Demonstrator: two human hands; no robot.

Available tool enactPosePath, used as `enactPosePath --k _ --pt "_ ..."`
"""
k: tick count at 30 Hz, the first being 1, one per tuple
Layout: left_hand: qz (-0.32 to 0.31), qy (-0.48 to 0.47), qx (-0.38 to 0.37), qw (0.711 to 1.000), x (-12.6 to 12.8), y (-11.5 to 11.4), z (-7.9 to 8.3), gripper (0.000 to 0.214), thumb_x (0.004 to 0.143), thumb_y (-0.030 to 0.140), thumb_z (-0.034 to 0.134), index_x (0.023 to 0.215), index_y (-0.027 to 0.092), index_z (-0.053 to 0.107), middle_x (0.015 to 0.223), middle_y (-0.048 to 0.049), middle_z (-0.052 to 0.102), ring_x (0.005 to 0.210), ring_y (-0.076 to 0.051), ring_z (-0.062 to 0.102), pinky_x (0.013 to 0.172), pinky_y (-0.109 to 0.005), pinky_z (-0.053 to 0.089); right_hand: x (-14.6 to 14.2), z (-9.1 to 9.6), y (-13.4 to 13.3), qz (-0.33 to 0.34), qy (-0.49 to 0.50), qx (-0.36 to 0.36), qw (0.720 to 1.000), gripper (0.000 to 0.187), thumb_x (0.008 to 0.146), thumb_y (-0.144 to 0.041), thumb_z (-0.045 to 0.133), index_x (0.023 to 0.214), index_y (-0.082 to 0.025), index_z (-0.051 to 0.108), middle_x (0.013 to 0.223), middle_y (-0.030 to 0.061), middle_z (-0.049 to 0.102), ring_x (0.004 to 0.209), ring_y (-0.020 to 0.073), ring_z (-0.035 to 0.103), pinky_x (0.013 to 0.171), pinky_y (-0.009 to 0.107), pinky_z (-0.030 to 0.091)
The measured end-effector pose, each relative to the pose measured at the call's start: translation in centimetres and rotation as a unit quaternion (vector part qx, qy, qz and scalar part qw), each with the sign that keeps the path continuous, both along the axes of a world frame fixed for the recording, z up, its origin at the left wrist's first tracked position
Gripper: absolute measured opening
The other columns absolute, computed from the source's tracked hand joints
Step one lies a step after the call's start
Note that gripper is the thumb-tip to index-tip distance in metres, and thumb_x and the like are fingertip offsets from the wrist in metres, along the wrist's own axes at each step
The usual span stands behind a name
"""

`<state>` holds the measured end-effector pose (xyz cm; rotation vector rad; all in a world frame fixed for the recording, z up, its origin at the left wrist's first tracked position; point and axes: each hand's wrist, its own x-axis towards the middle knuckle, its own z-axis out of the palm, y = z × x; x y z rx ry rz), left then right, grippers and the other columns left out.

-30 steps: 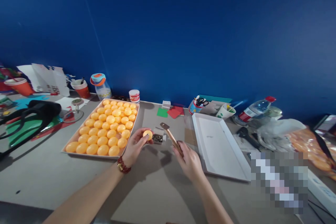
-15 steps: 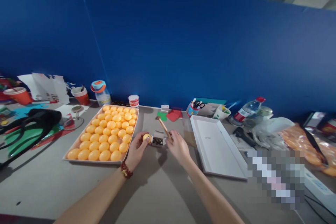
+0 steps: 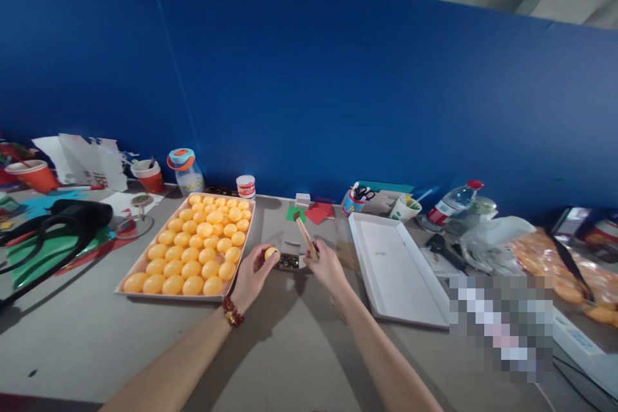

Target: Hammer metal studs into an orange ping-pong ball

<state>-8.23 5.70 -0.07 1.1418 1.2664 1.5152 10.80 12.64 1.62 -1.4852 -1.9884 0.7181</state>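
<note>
My left hand (image 3: pixel 253 268), closed, pinches an orange ping-pong ball (image 3: pixel 271 253) that has a small dark spot near my thumb. In my closed right hand (image 3: pixel 327 268) is a slim light-wood stick-like tool (image 3: pixel 306 234), its dark end pointing up and away; its exact kind is unclear. Between the hands a small open box (image 3: pixel 288 262) of dark shiny bits sits on the table. A shallow tray (image 3: pixel 174 297) full of orange ping-pong balls (image 3: pixel 192 253) stands to the left of my left hand.
On the right lies a white tray (image 3: pixel 400 270). Green paper (image 3: pixel 292 212), red paper (image 3: pixel 319 212), a small white box (image 3: pixel 302 199) and a pen cup (image 3: pixel 353 202) line the back. A plastic bottle (image 3: pixel 451 206) stands right; black-handled scissors (image 3: pixel 62 225) lie left.
The wooden tool has swung so its dark end points more upright and slightly right. The ball in my left hand has turned a little, showing its dark spot.
</note>
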Motion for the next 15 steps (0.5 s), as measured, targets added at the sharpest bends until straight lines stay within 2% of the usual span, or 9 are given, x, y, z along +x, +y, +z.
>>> enactPosePath --k 5,8,11,15 --pt "-0.01 -0.009 -0.025 1.0 0.0 0.0 -0.3 0.037 0.079 0.047 0.063 0.103 0.018 0.061 0.095 -0.005 0.066 0.083 -0.02 0.064 0.07 -0.031 0.056 0.1 -0.7 0.7 -0.005 0.052 -0.06 0.997 0.015 0.066 -0.013 0.057 0.074 -0.021 0.048 0.067 -0.0031 0.058 0.054 0.0123 0.055 0.05 0.021 0.038" --pt "-0.011 -0.001 -0.031 0.999 -0.1 0.1 -0.5 0.038 0.079 0.047 0.062 0.103 0.018 0.061 0.094 -0.0054 0.066 0.083 -0.021 0.064 0.072 -0.032 0.056 0.0 -1.3 0.6 0.003 0.087 -0.101 0.991 0.016 0.066 -0.013 0.054 0.076 -0.021 0.046 0.063 -0.0055 0.056 0.043 0.0107 0.053 0.041 0.02 0.036" --pt "-0.035 -0.032 -0.056 0.997 -0.1 0.1 -0.5 0.038 0.079 0.047 0.062 0.102 0.018 0.061 0.098 -0.0062 0.065 0.089 -0.022 0.064 0.076 -0.035 0.057 -0.1 -1.6 0.4 0.015 0.126 -0.131 0.983 0.019 0.067 -0.013 0.049 0.082 -0.022 0.044 0.065 -0.0054 0.057 0.045 0.0125 0.059 0.037 0.018 0.037" --pt "-0.051 -0.099 -0.048 0.993 0.1 0.2 -0.4 0.035 0.082 0.046 0.06 0.106 0.02 0.058 0.107 -0.0059 0.061 0.1 -0.024 0.061 0.08 -0.037 0.056 -0.1 -1.6 0.5 0.026 0.162 -0.138 0.977 0.019 0.067 -0.011 0.045 0.082 -0.022 0.042 0.068 -0.0036 0.059 0.054 0.0145 0.064 0.045 0.02 0.044"
